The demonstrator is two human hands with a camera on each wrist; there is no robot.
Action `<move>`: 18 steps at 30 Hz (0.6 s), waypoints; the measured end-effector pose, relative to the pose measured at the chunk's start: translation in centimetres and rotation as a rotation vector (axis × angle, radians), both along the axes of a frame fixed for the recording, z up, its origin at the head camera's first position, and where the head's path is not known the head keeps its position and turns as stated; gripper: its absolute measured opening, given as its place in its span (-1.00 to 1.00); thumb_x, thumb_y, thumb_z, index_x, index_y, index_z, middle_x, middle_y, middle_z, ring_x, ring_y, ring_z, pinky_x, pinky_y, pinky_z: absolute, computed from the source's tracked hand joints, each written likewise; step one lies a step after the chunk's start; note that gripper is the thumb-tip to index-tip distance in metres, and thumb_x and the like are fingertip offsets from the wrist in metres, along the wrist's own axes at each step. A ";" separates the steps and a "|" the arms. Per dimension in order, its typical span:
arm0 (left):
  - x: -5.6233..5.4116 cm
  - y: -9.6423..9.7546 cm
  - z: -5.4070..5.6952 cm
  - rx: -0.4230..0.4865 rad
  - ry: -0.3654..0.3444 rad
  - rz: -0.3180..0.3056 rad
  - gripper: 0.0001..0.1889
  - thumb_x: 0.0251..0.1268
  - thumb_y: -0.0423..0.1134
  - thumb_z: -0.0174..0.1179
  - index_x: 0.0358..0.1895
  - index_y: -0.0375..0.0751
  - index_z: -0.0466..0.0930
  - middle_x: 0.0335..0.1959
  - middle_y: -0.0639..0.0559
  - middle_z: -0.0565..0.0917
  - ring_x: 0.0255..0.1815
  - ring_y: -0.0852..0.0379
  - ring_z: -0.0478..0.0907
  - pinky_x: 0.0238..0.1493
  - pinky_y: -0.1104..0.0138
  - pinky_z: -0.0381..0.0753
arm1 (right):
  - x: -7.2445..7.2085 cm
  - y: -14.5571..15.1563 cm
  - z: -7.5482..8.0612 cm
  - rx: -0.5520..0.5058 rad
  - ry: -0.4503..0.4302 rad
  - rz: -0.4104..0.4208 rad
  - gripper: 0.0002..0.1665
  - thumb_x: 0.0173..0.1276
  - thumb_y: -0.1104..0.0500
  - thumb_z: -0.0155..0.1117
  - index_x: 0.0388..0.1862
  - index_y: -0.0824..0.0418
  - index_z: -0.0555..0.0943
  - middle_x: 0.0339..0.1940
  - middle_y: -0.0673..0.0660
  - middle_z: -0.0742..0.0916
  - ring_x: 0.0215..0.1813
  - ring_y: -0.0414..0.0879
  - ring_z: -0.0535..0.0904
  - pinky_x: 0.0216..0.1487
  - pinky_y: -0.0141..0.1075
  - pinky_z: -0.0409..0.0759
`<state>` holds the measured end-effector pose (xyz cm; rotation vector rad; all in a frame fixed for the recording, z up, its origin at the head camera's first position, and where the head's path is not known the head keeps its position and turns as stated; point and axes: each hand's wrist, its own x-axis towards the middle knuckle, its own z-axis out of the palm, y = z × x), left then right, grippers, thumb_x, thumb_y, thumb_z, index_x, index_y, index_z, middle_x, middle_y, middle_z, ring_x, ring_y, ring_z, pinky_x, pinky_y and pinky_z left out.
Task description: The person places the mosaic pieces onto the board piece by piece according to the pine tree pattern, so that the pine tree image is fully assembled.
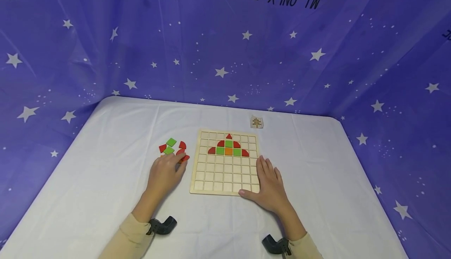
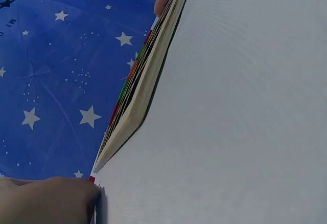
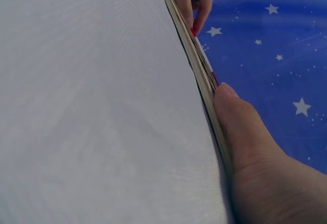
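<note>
My left hand (image 1: 167, 174) is over a loose group of flat coloured pieces left of the board. Its thumb and a curled finger pinch a small red piece (image 3: 193, 31), mostly hidden by the fingertips. Around it lie green squares (image 1: 171, 142) and red pieces (image 1: 182, 145). The wooden grid board (image 1: 215, 176) carries red, green and orange pieces in its upper rows, with a red triangle (image 1: 229, 136) on top and an orange square (image 1: 228, 151) in the middle. My right hand (image 1: 271, 186) rests at the board's lower right corner, fingers straight along the side, thumb on the front edge.
A small card with a tree pattern (image 1: 257, 122) lies behind the board on the white tablecloth (image 1: 303, 145). A purple star-printed curtain (image 1: 197, 47) rises beyond the table's back and sides.
</note>
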<state>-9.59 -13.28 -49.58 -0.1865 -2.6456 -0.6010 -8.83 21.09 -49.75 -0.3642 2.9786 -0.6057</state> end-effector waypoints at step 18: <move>0.1 -0.6 -0.2 0.099 -0.093 0.065 -0.55 0.07 0.02 0.48 -0.02 -0.14 0.71 -0.14 -0.08 0.78 -0.03 -0.13 0.67 0.00 -0.02 0.54 | 0.0 0.1 -0.1 0.003 -0.006 0.000 0.59 -0.10 -0.71 0.19 0.65 0.17 -0.16 0.68 0.12 -0.03 0.69 0.08 -0.22 0.57 0.16 -0.20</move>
